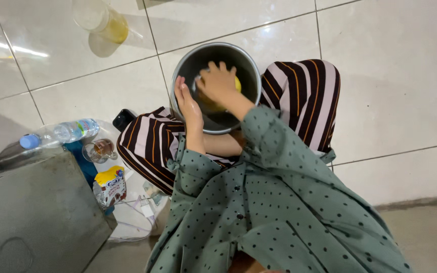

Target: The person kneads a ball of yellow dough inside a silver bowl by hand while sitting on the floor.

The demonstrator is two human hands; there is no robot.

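A round metal bowl [250,61] rests between my knees, which are covered by dark striped trousers [304,91]. My left hand [188,107] grips the bowl's near left rim. My right hand [218,82] is inside the bowl, closed on a yellow sponge [237,84] pressed against the inner wall. The sponge is mostly hidden under my fingers. Both arms wear green dotted sleeves.
A clear plastic jug [99,23] with yellow liquid lies on the white tiled floor at the top left. A plastic water bottle [59,133], a small glass [98,150], a snack pouch [111,186] and a dark phone [123,119] sit left of my leg. A grey metal box [36,212] fills the lower left.
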